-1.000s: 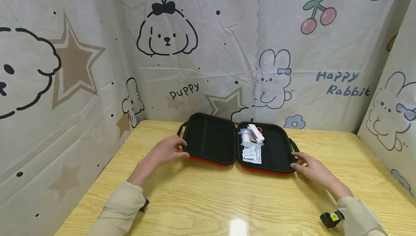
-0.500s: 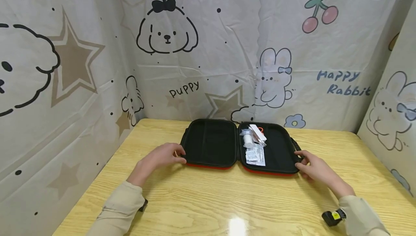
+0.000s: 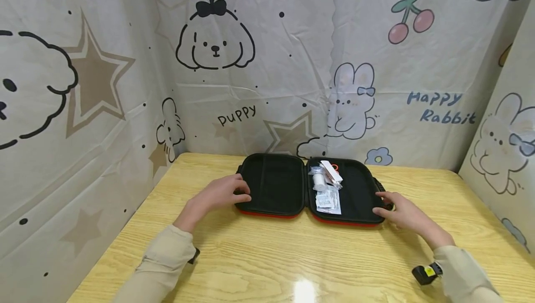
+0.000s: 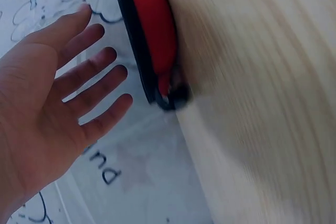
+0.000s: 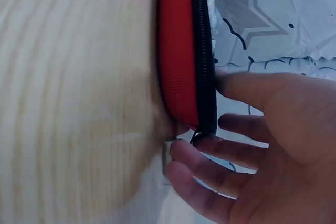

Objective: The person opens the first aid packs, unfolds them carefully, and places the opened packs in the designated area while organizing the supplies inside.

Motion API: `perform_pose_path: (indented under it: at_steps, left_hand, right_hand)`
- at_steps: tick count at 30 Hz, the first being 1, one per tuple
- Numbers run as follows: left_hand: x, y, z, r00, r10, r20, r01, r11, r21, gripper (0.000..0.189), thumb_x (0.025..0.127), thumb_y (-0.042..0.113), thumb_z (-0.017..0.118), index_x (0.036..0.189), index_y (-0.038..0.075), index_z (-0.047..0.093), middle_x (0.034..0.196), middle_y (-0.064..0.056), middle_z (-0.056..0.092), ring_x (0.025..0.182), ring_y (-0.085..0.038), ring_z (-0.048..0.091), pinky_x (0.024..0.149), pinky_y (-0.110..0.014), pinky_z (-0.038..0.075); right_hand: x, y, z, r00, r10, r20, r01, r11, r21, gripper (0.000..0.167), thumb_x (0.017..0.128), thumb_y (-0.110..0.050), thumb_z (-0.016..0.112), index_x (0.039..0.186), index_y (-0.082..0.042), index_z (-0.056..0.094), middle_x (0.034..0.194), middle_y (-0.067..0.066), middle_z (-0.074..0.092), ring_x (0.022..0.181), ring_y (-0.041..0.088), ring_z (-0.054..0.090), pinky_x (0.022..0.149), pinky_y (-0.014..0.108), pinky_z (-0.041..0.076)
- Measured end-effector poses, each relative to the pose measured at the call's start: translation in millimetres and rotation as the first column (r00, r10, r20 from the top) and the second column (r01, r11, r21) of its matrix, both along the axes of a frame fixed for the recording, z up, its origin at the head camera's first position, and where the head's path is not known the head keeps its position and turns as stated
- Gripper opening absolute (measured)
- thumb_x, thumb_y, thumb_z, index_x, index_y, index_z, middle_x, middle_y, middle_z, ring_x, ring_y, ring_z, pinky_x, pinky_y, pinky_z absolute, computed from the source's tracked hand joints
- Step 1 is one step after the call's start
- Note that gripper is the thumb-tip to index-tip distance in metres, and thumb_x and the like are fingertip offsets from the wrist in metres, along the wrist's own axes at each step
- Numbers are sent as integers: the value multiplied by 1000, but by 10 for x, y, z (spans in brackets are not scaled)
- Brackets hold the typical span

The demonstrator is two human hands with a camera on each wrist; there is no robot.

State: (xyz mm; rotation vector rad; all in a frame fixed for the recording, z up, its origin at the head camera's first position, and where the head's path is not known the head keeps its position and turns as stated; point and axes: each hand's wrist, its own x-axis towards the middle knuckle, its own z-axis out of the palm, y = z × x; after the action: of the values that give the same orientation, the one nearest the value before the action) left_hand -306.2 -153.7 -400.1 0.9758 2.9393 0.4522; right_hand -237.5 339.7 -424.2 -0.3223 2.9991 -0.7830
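Note:
A red zip-up first-aid case point(image 3: 273, 184) lies unfolded on the table in the head view, both black-lined halves facing up. My left hand point(image 3: 225, 191) hovers at the outer edge of the left half. In the left wrist view its fingers point(image 4: 94, 64) are spread and relaxed, apart from the case's red shell point(image 4: 152, 19). At the outer edge of the right half is my right hand point(image 3: 399, 210). The right wrist view shows its thumb point(image 5: 247, 87) on the zipper rim point(image 5: 205, 66) and the fingers curled round the corner.
Inside the right half lie a white bandage roll point(image 3: 319, 181), white packets point(image 3: 329, 200), a long white strip point(image 3: 331, 171) and an orange loop point(image 3: 335, 167). The wooden table point(image 3: 267, 256) meets a printed cloth backdrop point(image 3: 267, 61) behind and at both sides.
The left half, tilted up a second ago in my left hand, now lies flat. My left hand has let go and shifted right and slightly up. The right hand stays near its corner.

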Motion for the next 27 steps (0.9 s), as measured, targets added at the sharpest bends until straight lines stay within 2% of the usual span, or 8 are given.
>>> perform_pose_path:
  at_steps: [4, 9, 10, 13, 15, 17, 20, 27]
  left_hand:
    - [-48, 237, -15, 999, -40, -15, 40, 999, 5, 19, 93, 40, 69, 103, 24, 74, 101, 7, 61, 88, -10, 59, 81, -32, 51]
    - [-64, 483, -50, 998, -58, -31, 58, 998, -7, 21, 93, 42, 68, 105, 26, 74, 102, 10, 60, 92, -9, 59, 83, -32, 51]
    - [-64, 524, -53, 998, -62, -33, 62, 998, -11, 21, 93, 42, 68, 106, 27, 74, 103, 10, 60, 93, -8, 59, 83, -32, 51]
    - [-70, 639, -60, 997, -69, -29, 69, 998, -14, 22, 93, 43, 67, 107, 27, 73, 105, 10, 61, 95, -9, 60, 84, -33, 51]
    - [-79, 712, -67, 997, -67, -30, 66, 998, -17, 23, 93, 43, 67, 108, 27, 73, 106, 9, 61, 96, -9, 60, 85, -33, 51]
    - [-93, 785, -72, 997, -66, -36, 65, 998, -24, 24, 94, 44, 66, 110, 28, 73, 107, 9, 61, 96, -9, 60, 85, -32, 51]
    - [-122, 903, -75, 996, -76, -44, 75, 997, -25, 25, 94, 45, 65, 112, 28, 72, 109, 9, 62, 96, -9, 60, 86, -32, 51]
    - [-209, 1166, -42, 996, -83, -39, 82, 997, -3, 29, 95, 45, 64, 117, 27, 70, 112, 8, 62, 96, -9, 59, 87, -33, 51]
  right_hand:
    - [25, -8, -23, 999, 26, 27, -27, 999, 39, 83, 92, -44, 67, 145, 13, 38, 137, 41, 44, 122, 53, 48, 98, 63, 42]
    - [27, 10, -42, 998, 28, 63, -29, 1000, 8, 90, 91, -47, 68, 150, 10, 32, 143, 43, 35, 128, 57, 42, 99, 64, 40]
    - [22, 16, -49, 997, 26, 67, -26, 1000, 3, 90, 91, -48, 68, 150, 9, 31, 144, 43, 34, 125, 54, 45, 97, 62, 42]
    - [12, 31, -55, 993, 13, 115, -9, 999, -38, 93, 91, -48, 68, 153, 6, 25, 146, 42, 29, 97, 42, 60, 81, 48, 51]
    - [7, 36, -50, 990, 13, 143, -4, 998, -65, 94, 92, -48, 67, 155, 5, 22, 147, 42, 25, 78, 28, 58, 68, 38, 48]
    - [8, 38, -42, 986, 11, 166, 4, 996, -92, 95, 92, -49, 66, 156, 4, 19, 149, 42, 22, 67, 20, 54, 60, 32, 45]
    - [20, 43, -40, 983, 7, 184, 14, 993, -114, 95, 92, -48, 66, 156, 3, 18, 149, 42, 21, 65, 18, 51, 56, 30, 44]
    - [63, 46, -85, 978, -13, 210, 44, 989, -145, 96, 91, -48, 67, 158, -1, 16, 143, 35, 28, 61, 17, 47, 52, 28, 43]
